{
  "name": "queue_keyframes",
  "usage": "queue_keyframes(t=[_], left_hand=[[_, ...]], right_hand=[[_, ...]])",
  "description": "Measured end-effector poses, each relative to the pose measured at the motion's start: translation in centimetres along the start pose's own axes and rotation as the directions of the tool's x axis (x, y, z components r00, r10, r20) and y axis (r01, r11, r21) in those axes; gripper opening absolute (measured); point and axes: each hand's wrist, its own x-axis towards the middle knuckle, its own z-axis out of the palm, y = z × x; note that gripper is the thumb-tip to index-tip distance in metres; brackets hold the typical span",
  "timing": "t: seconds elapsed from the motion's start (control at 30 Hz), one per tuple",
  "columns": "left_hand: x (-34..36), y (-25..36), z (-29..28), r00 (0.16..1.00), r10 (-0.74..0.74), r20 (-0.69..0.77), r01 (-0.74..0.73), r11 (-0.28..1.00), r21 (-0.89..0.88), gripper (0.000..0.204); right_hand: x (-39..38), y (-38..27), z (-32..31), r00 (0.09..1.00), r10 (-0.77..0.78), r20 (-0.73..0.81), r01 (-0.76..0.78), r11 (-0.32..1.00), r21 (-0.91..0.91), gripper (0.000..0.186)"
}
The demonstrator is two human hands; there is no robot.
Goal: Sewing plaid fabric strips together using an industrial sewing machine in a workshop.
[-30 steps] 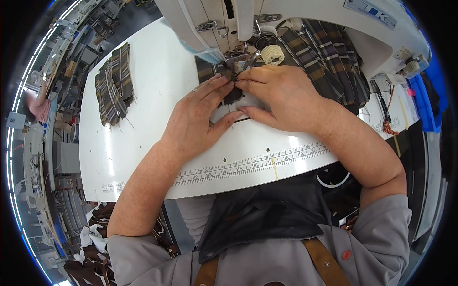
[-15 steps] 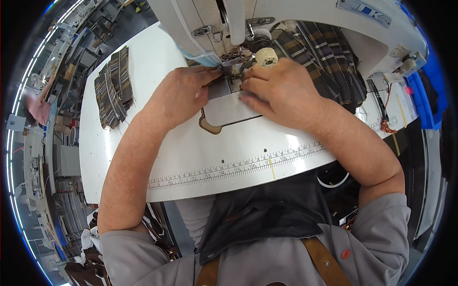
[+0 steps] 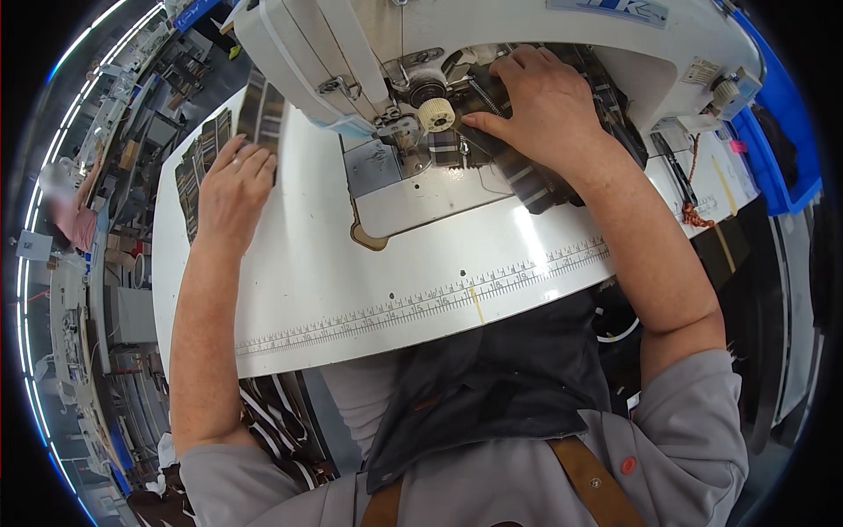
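At the left of the table, the closed fingers of my left hand (image 3: 235,189) pinch a dark plaid fabric piece (image 3: 262,112), which is raised and blurred. Another plaid piece (image 3: 204,158) lies beside it, partly behind the hand. To the right of the needle area, my right hand (image 3: 555,110) rests over plaid fabric with a zipper (image 3: 485,95), its thumb spread away from the fingers. The fingertips are partly hidden against the cloth. A plaid strip (image 3: 536,180) runs from under this hand toward the presser foot of the white sewing machine (image 3: 518,26).
The white table (image 3: 334,299) has a printed ruler along its front edge. Tweezers (image 3: 674,167) and an orange cord (image 3: 696,215) lie at the right, near a blue bin (image 3: 777,171). Far left, a person in pink (image 3: 75,215) is among other machines.
My left hand has moved from the needle area to the left, now with a plaid piece. My right hand has shifted up and right onto the zippered fabric, and plaid cloth now lies by the presser foot.
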Motion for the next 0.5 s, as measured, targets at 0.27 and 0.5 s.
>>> queue_keyframes(t=[0.27, 0.5], left_hand=[[-9.6, 2.2, -1.4, 0.834, -0.477, 0.277, 0.538, 0.814, -0.218, 0.052], [-5.0, 8.5, -5.1, 0.922, -0.332, 0.201, 0.388, 0.805, -0.449, 0.045]], right_hand=[[-0.1, -0.1, -0.3, 1.0, 0.028, 0.006, -0.029, 1.0, 0.004, 0.068], [-0.2, -0.1, -0.2, 0.992, 0.121, 0.028, -0.122, 0.992, 0.036, 0.065]])
